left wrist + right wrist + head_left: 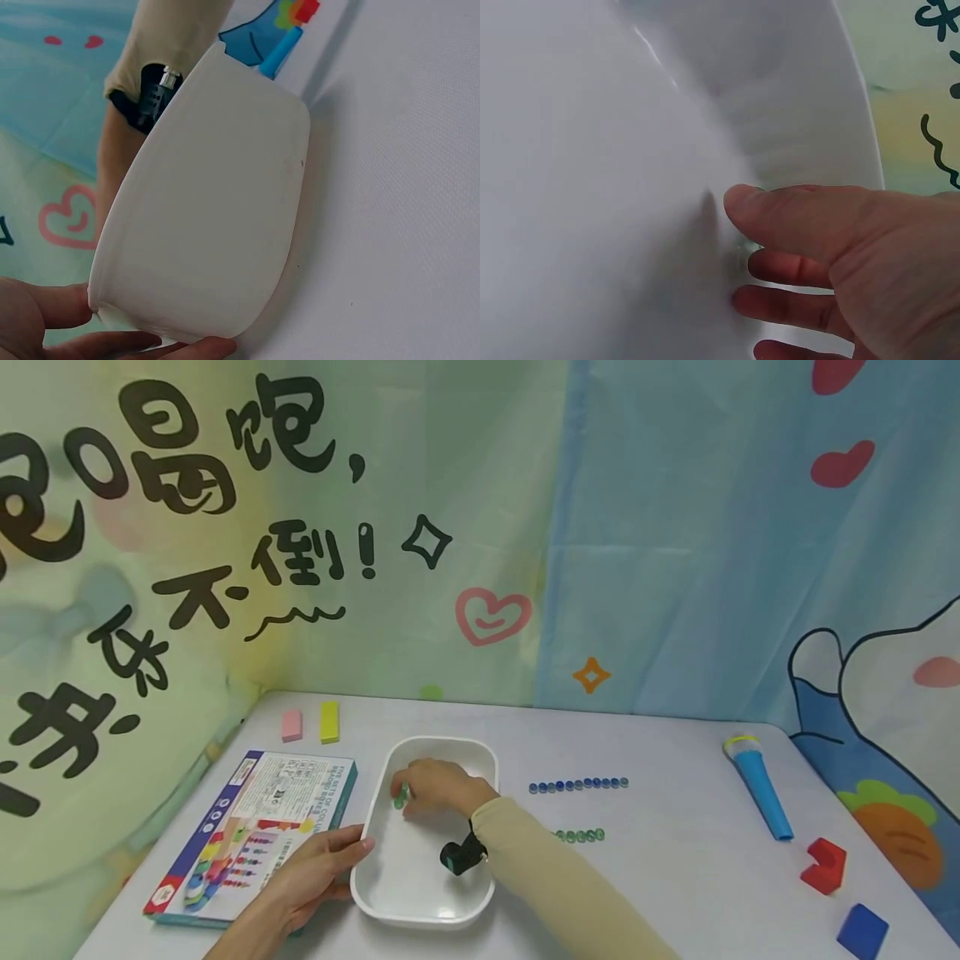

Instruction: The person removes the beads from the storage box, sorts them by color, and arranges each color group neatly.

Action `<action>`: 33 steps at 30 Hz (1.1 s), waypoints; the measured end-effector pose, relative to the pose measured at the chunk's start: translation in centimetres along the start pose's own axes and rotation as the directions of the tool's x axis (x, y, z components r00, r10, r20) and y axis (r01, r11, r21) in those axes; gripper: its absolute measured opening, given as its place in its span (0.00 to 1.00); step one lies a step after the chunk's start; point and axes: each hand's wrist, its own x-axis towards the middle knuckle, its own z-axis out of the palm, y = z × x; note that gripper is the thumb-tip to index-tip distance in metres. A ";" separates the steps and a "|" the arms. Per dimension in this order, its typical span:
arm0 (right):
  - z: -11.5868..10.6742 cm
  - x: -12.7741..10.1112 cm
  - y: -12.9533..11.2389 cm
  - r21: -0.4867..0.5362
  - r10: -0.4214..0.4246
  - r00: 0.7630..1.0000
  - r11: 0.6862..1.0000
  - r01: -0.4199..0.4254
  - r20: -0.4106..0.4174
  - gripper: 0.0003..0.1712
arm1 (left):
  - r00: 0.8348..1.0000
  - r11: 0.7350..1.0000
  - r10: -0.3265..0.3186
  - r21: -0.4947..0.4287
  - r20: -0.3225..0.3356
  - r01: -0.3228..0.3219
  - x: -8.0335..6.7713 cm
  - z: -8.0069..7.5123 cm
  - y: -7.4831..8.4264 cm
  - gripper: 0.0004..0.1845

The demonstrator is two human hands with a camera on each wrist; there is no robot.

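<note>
My left hand [318,868] grips the near-left rim of a white tray [423,914], thumb on the edge and fingers below it. The left wrist view has the tray's outer wall [210,195] with the thumb and fingers of this hand at its lower end. Inside the tray, toward its far left, my right hand [438,785] reaches down and pinches a small green glass bead [402,795]. In the right wrist view the bead is mostly hidden between thumb and fingers [791,270]. A row of green beads [585,836] lies right of the tray, partly behind the right sleeve.
Farther back is a row of blue beads [577,786]. A boxed game [255,835] lies left of the tray, with pink [292,725] and yellow blocks [329,722] behind. At right are a blue toy microphone [761,789], a red block [825,866] and a blue block [862,932].
</note>
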 end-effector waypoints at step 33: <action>-1.2 -19.8 17.4 0.220 0.068 0.967 0.976 -0.014 -0.244 0.08 | 0.997 0.999 -0.032 0.042 -0.075 0.035 0.1 0.4 0.0 0.32</action>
